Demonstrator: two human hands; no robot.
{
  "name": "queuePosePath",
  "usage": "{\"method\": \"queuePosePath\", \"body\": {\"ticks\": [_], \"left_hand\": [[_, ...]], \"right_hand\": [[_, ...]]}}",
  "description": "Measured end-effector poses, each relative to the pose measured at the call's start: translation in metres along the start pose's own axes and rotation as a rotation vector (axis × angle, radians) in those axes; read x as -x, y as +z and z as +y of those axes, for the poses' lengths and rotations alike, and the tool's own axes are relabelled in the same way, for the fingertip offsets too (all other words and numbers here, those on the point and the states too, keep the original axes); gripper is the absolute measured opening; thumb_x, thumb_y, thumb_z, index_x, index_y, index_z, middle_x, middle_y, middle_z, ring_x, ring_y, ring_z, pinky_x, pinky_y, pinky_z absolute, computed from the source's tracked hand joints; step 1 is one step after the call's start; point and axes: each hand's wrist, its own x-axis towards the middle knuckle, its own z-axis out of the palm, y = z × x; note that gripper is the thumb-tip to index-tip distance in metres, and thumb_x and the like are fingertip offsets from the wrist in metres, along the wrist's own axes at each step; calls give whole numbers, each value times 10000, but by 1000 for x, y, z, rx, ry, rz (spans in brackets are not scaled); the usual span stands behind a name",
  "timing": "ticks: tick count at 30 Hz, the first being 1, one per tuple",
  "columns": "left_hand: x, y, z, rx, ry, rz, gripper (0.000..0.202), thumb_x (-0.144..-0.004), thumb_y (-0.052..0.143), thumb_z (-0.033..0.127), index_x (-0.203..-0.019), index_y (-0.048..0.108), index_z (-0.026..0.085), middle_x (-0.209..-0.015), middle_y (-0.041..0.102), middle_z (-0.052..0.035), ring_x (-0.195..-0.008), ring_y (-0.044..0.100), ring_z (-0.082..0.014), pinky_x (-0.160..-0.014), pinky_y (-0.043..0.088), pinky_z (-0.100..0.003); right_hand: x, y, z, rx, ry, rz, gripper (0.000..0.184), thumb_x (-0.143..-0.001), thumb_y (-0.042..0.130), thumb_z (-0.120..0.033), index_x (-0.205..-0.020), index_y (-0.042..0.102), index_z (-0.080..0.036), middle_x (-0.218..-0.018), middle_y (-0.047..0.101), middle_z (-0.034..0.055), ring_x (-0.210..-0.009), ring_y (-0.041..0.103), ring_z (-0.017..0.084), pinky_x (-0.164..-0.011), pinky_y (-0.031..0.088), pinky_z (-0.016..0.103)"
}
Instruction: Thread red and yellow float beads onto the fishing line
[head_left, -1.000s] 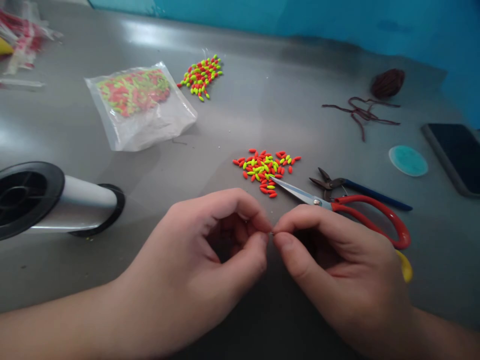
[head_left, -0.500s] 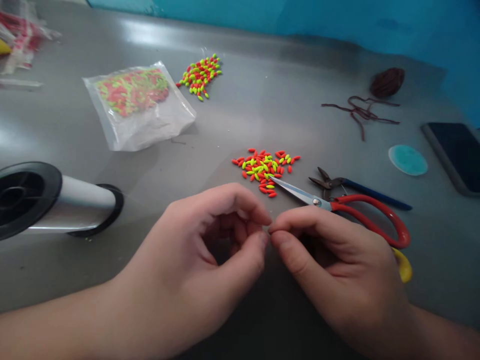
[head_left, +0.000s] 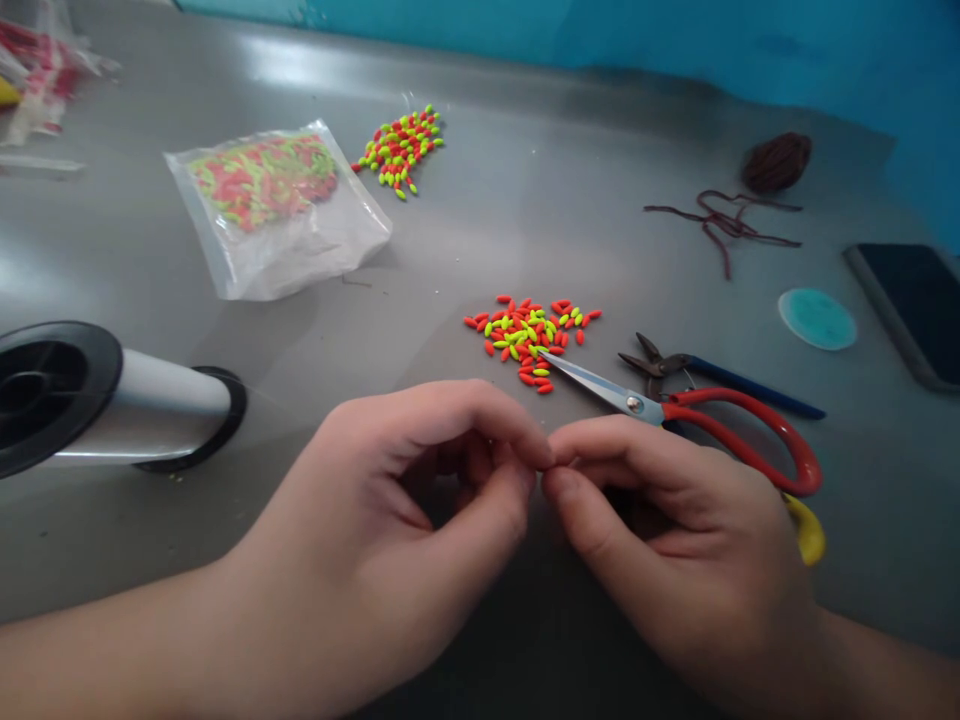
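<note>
Left hand (head_left: 390, 500) and right hand (head_left: 675, 530) pinched closed, fingertips (head_left: 536, 450) meeting; anything held hidden or too small to tell. Just beyond: scissors (head_left: 637, 405), tip touching orange and lime beads (head_left: 525, 335). Right of scissors, pliers (head_left: 660, 365). Left of hands, spool (head_left: 127, 405). Farther, plastic bag (head_left: 277, 215) beside second bead pile (head_left: 397, 152).

The room looks fairly bright, with pale glare streaking the far left of the metal counter (head_left: 292, 62) and a dark, soft shadow pooling beneath the left hand (head_left: 375, 510) and right hand (head_left: 675, 530). The wide lens bends the edges, and everything looks slightly soft.
</note>
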Motion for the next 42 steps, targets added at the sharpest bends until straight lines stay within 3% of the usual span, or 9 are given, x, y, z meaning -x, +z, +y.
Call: {"method": "queuePosePath", "body": {"ticks": [6,20,32,38,42], "left_hand": [[-1,-4,2,-20,-27,-1,169,-902,661,130,-834,775,234,-763,776,34,-652,687,-115,-535,531,-158],[-3,-4,4,-25,-105,37,153,-841,675,156,-723,727,239,-747,801,21,-640,710,-147,-439,467,-156],[-4,-9,4,-101,-58,48,161,-821,670,154,-691,707,241,-732,780,24,-620,682,-142,-428,444,-167],[0,-14,3,-179,63,-51,155,-866,652,101,-839,695,247,-751,717,47,-645,646,-119,-531,519,-187],[5,-11,1,-233,177,7,358,-835,696,117,-1158,673,268,-960,760,17,-836,727,-173,-693,621,-249]], "right_hand": [[0,0,-1,39,10,-5,191,-933,633,-99,-895,748,-246,-687,780,-34,-511,688,117,-438,502,188],[0,-5,-1,10,66,-68,186,-960,622,-117,-871,732,-236,-661,684,-44,-538,617,109,-458,462,178],[-3,-4,-4,-20,135,-44,172,-926,631,-150,-806,723,-231,-587,643,-33,-479,570,120,-397,415,194],[-2,-5,-1,-77,138,-86,137,-935,648,-146,-844,710,-228,-609,646,-44,-498,567,109,-430,420,186],[-3,-4,-2,-81,128,-71,152,-922,641,-134,-814,693,-226,-599,658,-48,-491,573,100,-443,438,177]]}}
